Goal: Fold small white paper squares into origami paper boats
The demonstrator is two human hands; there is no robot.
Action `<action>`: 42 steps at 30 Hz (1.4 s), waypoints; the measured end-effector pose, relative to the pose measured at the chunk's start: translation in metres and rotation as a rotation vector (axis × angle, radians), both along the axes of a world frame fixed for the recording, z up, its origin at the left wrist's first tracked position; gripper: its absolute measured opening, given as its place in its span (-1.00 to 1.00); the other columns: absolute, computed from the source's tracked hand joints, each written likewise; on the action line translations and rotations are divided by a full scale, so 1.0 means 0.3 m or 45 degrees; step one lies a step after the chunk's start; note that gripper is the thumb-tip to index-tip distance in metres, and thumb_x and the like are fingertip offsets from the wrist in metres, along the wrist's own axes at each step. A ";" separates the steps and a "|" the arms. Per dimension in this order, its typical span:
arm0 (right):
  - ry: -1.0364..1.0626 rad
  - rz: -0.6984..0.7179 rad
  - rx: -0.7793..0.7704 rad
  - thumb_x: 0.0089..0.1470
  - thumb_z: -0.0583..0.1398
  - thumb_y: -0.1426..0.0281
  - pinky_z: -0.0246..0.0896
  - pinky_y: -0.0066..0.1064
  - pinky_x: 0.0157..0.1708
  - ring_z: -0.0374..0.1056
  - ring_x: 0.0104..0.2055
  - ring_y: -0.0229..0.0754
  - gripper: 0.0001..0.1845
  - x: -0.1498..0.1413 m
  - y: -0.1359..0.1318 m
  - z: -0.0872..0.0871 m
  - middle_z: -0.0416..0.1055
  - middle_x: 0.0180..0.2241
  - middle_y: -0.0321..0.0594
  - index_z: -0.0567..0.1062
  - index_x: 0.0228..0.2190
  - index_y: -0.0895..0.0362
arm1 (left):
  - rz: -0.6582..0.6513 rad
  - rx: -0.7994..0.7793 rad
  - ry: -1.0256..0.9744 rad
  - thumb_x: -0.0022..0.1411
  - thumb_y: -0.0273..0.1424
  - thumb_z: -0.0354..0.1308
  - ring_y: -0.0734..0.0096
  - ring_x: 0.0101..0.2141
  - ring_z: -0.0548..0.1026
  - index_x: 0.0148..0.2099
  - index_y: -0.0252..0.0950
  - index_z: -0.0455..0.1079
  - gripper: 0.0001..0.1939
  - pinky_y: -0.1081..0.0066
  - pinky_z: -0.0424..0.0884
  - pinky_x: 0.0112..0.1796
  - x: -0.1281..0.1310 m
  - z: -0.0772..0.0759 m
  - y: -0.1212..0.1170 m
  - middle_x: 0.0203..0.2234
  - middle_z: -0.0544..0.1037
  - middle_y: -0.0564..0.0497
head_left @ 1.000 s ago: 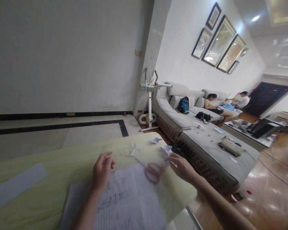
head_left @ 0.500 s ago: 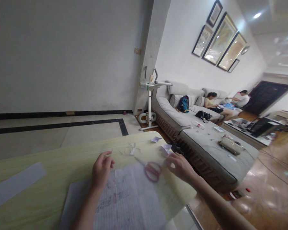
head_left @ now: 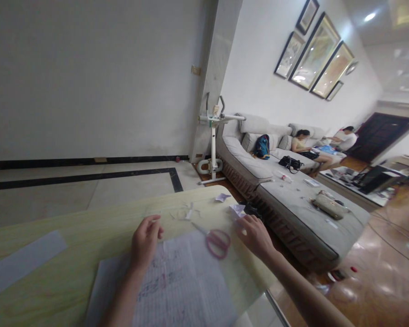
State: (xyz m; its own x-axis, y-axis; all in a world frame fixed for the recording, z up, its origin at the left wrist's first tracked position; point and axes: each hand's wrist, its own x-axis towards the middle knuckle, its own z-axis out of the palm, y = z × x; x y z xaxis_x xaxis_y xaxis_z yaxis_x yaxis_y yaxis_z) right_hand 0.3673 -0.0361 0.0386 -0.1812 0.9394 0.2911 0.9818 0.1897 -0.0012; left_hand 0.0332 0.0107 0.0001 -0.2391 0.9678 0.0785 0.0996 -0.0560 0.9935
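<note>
My right hand [head_left: 255, 234] is at the table's right side, thumb and fingers closed at the near edge of a folded white paper piece [head_left: 237, 210]. The fingertips are partly hidden. My left hand [head_left: 146, 238] hovers by the upper left edge of a lined sheet with handwriting [head_left: 184, 281]. Its fingers are curled together, and whatever they may hold is too small to make out. Between my hands lie scissors with red handles [head_left: 218, 244], blades pointing up and left. A second folded paper piece [head_left: 222, 197] sits near the far corner. Thin paper scraps [head_left: 189, 212] lie beyond the scissors.
A white paper strip [head_left: 23, 263] lies on the yellowish table [head_left: 88, 236] at left. Past the table's right edge stands a grey sofa [head_left: 306, 222] with bags and two seated people. A white exercise stand [head_left: 213, 150] is by the wall.
The view has shifted very slightly. My right hand has moved a little closer to the folded paper; my left hand stays about where it was.
</note>
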 end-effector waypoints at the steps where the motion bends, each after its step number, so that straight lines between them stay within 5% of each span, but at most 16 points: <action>1: -0.001 -0.002 0.008 0.02 0.13 0.42 0.11 -0.34 -0.23 0.24 -0.25 -0.12 -0.86 -0.001 0.002 -0.002 0.38 -0.33 -0.18 0.46 -0.32 0.07 | -0.001 0.004 0.000 0.08 -0.25 0.04 0.47 -0.59 0.37 -0.19 -0.29 0.35 -0.72 0.50 0.32 -0.54 -0.001 0.000 -0.001 -0.60 0.39 0.11; 24: 0.091 0.055 0.170 0.00 0.15 0.24 0.13 -0.16 -0.16 0.27 -0.17 0.03 -0.68 0.029 0.011 -0.067 0.41 -0.22 -0.07 0.46 -0.18 0.06 | 0.019 0.004 0.065 0.10 -0.33 -0.02 0.48 -0.60 0.36 -0.21 -0.31 0.37 -0.75 0.53 0.26 -0.57 0.019 0.020 -0.009 -0.64 0.37 0.11; 32: 0.228 0.062 0.389 -0.06 0.08 0.03 0.13 -0.01 -0.12 0.27 -0.15 0.19 -0.52 0.114 0.075 -0.100 0.37 -0.19 0.06 0.47 -0.22 0.08 | 0.037 0.049 0.112 0.17 -0.34 -0.05 0.51 -0.60 0.38 -0.21 -0.27 0.34 -0.80 0.54 0.24 -0.55 0.032 -0.031 0.026 -0.61 0.43 0.09; 37: 0.450 -0.179 0.395 -0.06 0.10 0.00 0.17 -0.05 -0.08 0.24 -0.04 0.15 -0.38 0.136 0.105 -0.076 0.34 -0.15 0.11 0.41 -0.12 0.22 | 0.045 0.048 0.087 0.18 -0.27 -0.05 0.51 -0.61 0.37 -0.24 -0.26 0.33 -0.78 0.55 0.23 -0.56 0.033 -0.013 0.008 -0.63 0.39 0.11; 42: 1.000 -0.291 0.214 0.05 0.01 0.06 0.24 -0.16 -0.12 0.29 -0.05 0.01 -0.42 0.185 0.205 -0.142 0.34 -0.05 0.05 0.35 -0.05 0.22 | 0.030 0.054 0.018 0.13 -0.24 0.00 0.47 -0.62 0.36 -0.24 -0.28 0.33 -0.76 0.51 0.26 -0.56 0.020 -0.009 0.011 -0.65 0.37 0.13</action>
